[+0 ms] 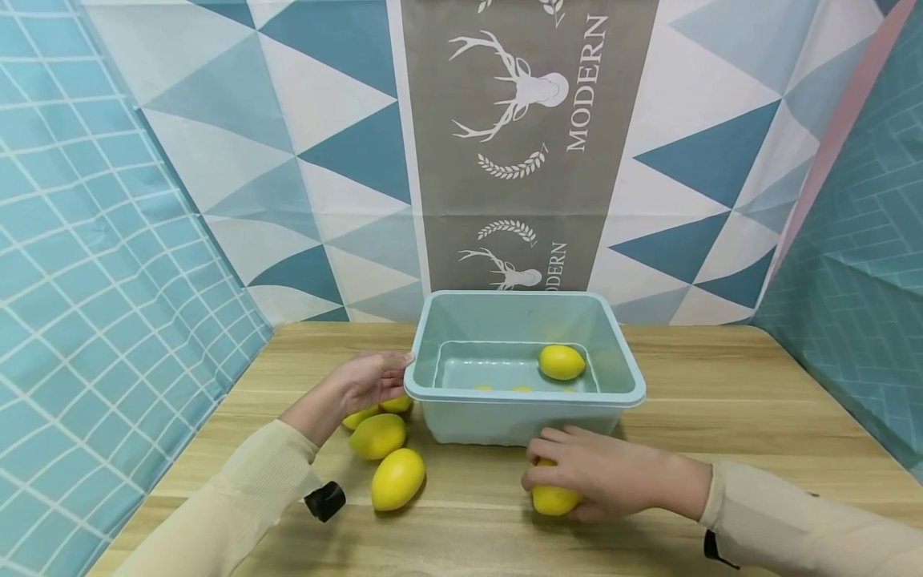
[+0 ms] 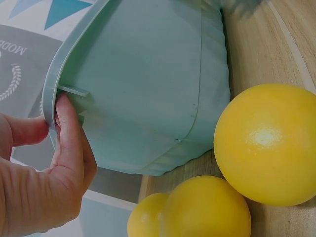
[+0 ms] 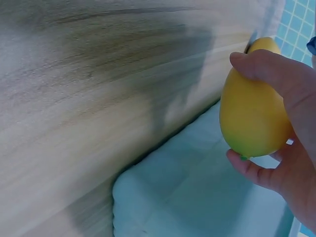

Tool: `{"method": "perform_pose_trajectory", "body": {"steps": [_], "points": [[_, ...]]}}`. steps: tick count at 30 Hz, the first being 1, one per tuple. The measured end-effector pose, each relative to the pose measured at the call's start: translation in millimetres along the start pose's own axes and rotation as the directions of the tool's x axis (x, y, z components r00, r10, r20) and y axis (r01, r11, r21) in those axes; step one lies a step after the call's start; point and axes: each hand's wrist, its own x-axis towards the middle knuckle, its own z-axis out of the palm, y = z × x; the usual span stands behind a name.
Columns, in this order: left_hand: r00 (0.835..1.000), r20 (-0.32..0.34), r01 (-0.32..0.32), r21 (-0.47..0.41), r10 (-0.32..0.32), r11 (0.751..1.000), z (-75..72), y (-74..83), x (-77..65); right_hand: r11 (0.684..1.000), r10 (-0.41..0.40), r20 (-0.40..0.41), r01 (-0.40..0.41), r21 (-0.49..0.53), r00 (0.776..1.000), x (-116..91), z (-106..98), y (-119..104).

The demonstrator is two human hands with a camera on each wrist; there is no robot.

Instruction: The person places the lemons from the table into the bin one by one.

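Observation:
A light blue-green plastic bin (image 1: 519,418) stands on the table. My left hand (image 1: 369,379) pinches its left rim; in the left wrist view, the thumb (image 2: 30,131) lies on the outer edge of the lip and the fingers are tucked under it. In front of the bin, my right hand (image 1: 602,473) grips a yellow lemon (image 1: 555,502). The right wrist view shows thumb and fingers around this lemon (image 3: 254,113), its green-tinged end exposed. Inside the bin lies one lemon (image 1: 562,362) in full view, with the tops of several more just showing behind the front wall.
Left of the bin, several lemons rest on the wooden table (image 1: 699,385), including a near one (image 1: 398,479) and another behind it (image 1: 378,436). Others sit partly under my left hand. A patterned backdrop (image 1: 346,160) rises behind the table, with tiled sheets at both sides.

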Motion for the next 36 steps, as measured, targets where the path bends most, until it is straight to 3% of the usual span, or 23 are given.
{"method": "perform_pose_trajectory", "body": {"steps": [13, 30, 36], "points": [[1.0, -0.01, 0.006, 0.0, -0.006, 1.0, 0.5, 0.7, 0.8, 0.995, -0.011, -0.057, 0.005, -0.102, 0.998, 2.3, -18.2, -5.5], [1.0, -0.011, -0.003, 0.007, 0.003, 1.0, 0.0, -1.2, 1.1, 0.994, -0.008, -0.034, 0.004, -0.109, 0.999, 4.6, -32.8, -13.1], [1.0, -0.012, -0.009, 0.003, 0.009, 1.0, 0.2, -1.6, 0.1, 0.987, -0.012, -0.05, 0.004, -0.158, 0.999, 4.0, -39.8, -17.3]]}}
